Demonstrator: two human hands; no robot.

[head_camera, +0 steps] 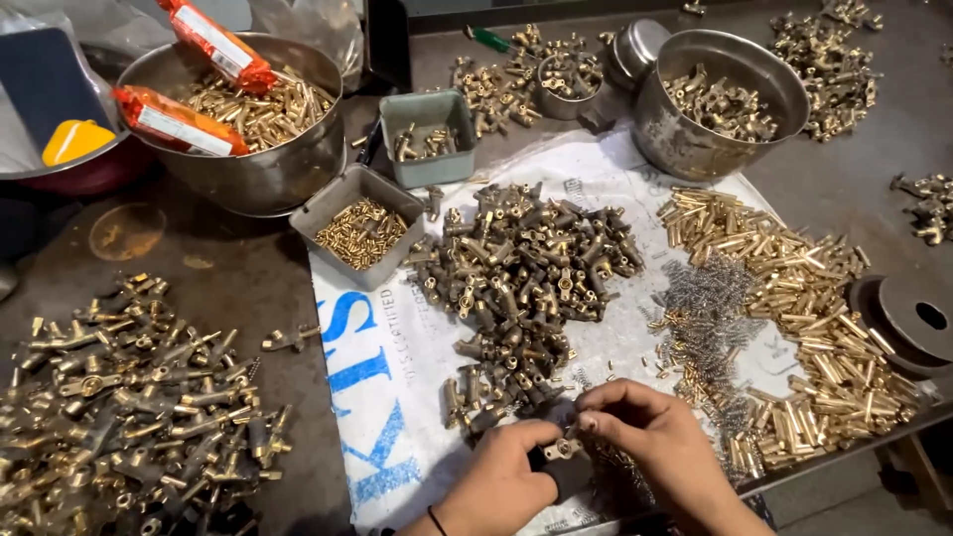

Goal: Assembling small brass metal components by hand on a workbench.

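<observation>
My left hand (501, 476) and my right hand (660, 447) meet at the bottom centre and together pinch a small brass valve body (563, 448). Just beyond them lies a large heap of dull brass valve bodies (526, 268) on a white woven sack (397, 367) with blue print. To the right of my right hand lie a scatter of small steel springs (707, 308) and a pile of shiny brass pins (814, 337).
A pile of assembled brass fittings (129, 397) sits at the left. Two steel bowls (248, 169) (685, 139) hold brass parts; two orange packets (174, 121) lie in the left bowl. Two small grey trays (333, 203) (432, 159) stand behind the sack. A dark disc (908, 318) lies at the right.
</observation>
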